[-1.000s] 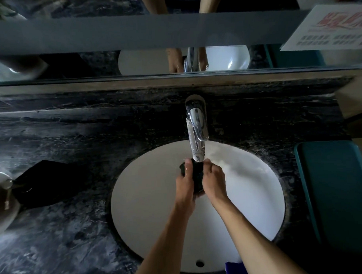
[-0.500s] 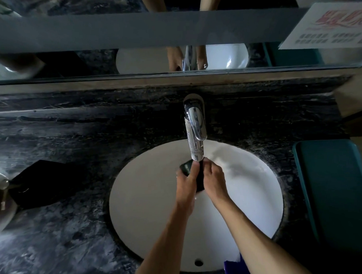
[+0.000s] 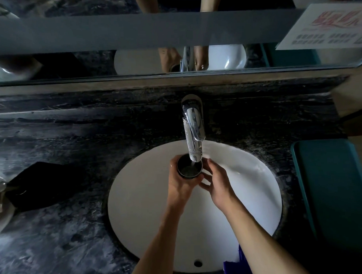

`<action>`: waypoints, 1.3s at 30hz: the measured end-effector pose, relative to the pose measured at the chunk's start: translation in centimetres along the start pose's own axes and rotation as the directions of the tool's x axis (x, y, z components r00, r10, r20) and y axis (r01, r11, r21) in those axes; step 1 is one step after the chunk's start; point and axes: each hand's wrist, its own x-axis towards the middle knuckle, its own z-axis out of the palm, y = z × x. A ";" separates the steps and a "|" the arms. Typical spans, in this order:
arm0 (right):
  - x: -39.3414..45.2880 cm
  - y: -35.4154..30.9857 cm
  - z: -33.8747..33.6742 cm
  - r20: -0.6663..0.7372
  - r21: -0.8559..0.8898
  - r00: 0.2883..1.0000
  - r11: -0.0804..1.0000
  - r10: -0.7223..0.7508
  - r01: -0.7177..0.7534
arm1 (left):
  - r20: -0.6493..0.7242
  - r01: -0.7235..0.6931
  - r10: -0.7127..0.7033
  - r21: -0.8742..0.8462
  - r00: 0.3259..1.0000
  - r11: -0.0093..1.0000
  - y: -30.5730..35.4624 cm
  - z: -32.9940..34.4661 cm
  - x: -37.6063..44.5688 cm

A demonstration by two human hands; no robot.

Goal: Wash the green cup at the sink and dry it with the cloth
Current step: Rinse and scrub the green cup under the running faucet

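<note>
Dark marble table (image 3: 56, 233), white sink (image 3: 250, 196), mirror behind. Left hand (image 3: 180, 186) grips upright green cup (image 3: 189, 166) under faucet (image 3: 193, 132); right hand (image 3: 217, 181) beside, fingers relaxed, touching cup.

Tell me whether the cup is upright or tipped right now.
Upright. The green cup shows its open mouth facing up under the faucet spout, gripped by the left hand; the right hand touches its side.

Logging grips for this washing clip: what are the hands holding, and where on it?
The left hand grips the green cup around its side wall; the right hand touches its right side.
</note>
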 end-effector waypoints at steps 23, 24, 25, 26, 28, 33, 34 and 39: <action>0.8 0.5 -1.5 -0.076 0.018 0.997 1.000 0.003 -0.002 | 0.034 -0.048 0.042 0.174 0.999 0.984 -0.9 -1.1 1.4; 0.7 0.4 -1.4 -0.075 0.015 0.997 1.000 0.000 0.001 | 0.027 -0.048 0.043 0.175 0.999 0.983 -1.0 -1.3 1.4; 0.7 0.4 -1.5 -0.079 0.015 0.997 1.000 -0.001 0.002 | 0.038 -0.057 0.050 0.202 0.998 0.978 -1.0 -1.4 1.5; 0.7 0.4 -1.4 -0.084 0.015 0.996 1.000 -0.001 0.003 | 0.060 -0.067 0.055 0.223 0.997 0.972 -0.9 -1.5 1.4; 0.7 0.4 -1.2 -0.085 0.005 0.996 1.000 0.001 -0.001 | 0.064 -0.066 0.052 0.239 0.997 0.969 -1.0 -1.6 1.3; 0.5 0.2 -1.0 -0.084 0.000 0.996 1.000 0.000 0.000 | 0.081 -0.087 0.069 0.242 0.994 0.966 -0.7 -1.3 1.2; 0.4 0.2 -0.9 -0.085 -0.005 0.996 1.000 -0.001 0.001 | 0.083 -0.080 0.062 0.233 0.995 0.969 -0.8 -1.3 1.2; -0.1 -0.1 -0.8 -0.046 -0.082 0.999 0.996 -0.026 0.022 | 0.152 -0.028 -0.011 0.255 0.988 0.966 -0.6 -1.2 1.5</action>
